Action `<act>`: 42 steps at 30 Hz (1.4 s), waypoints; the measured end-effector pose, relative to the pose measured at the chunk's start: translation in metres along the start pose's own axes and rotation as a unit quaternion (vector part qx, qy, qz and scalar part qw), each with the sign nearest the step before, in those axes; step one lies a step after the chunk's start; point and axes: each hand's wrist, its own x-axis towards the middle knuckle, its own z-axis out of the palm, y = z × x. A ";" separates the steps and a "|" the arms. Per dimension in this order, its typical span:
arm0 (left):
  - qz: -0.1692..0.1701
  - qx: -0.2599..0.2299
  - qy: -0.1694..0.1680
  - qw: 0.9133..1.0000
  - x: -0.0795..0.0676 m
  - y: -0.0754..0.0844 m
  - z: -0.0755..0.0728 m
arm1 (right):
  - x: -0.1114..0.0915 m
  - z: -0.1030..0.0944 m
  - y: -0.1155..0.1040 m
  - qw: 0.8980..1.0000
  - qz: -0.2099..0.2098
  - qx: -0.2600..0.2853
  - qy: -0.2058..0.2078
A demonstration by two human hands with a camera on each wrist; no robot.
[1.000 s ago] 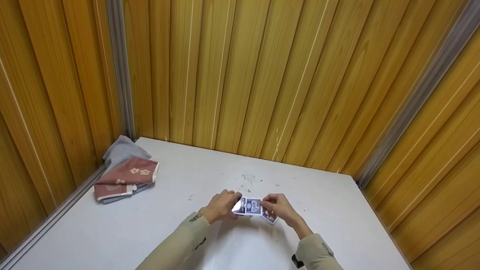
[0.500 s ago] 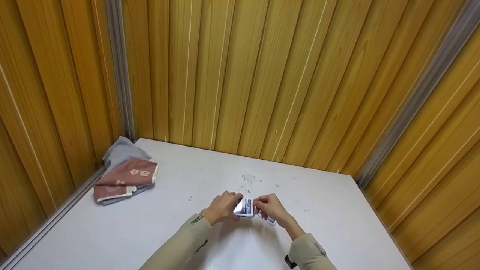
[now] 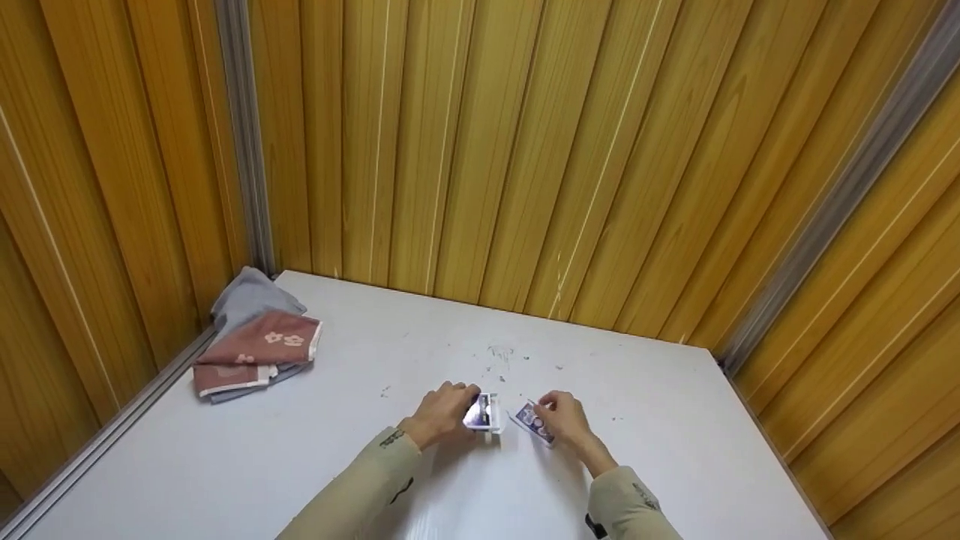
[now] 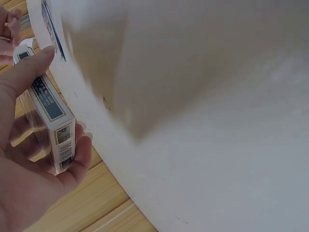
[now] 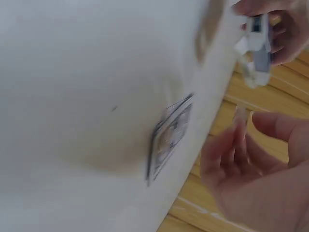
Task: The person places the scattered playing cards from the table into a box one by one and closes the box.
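Curled round the small box (image 4: 53, 113), the left grip (image 3: 441, 411) holds it firmly, thumb laid along the narrow printed side and fingers wrapped about the other faces. That box seems lifted clear of the white surface (image 3: 420, 322), with its unfastened end, where a pale flap (image 5: 243, 46) sticks out, turned toward the other hand.

Judged from how things lie, the cards (image 3: 535, 424) and their box have been parted: the cards rest on the surface near the right hand, in a stack whose edges look slightly uneven, set at a slant to the box. Whether any cards remain inside cannot be told, as the opening is too blurred. Squaring the stack and dealing with the loose flap both look undone.

As for the right grip (image 3: 568, 418), thumb and fingertips are bent toward each other with only a slight gap, and they seem to pinch nothing. From the head they overlap the stack's edge, but the right wrist view shows the cards apart from them.
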 end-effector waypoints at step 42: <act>0.017 -0.050 -0.040 0.998 0.009 0.007 -0.011 | -0.021 -0.039 -0.019 0.972 -0.095 0.171 -0.133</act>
